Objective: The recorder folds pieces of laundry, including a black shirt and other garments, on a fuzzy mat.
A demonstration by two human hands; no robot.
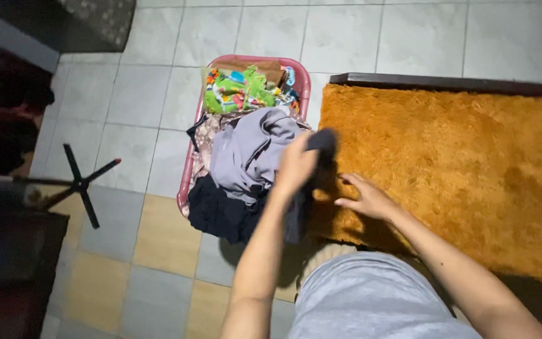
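Left hand (296, 166) grips a dark garment (318, 147) above the basket (186, 172); right hand (365, 198), open and empty, lies beside it.

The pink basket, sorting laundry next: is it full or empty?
Full: the pink basket is heaped with clothes, and a dark garment spills over its near edge.

The left hand (296, 164) is blurred, and so is the dark cloth (318, 143) it grips, whose kind cannot be told. Heaped clothes hide most of the basket (191, 164). The rug (453, 176) runs off the right edge, and the left side is too dark to read.
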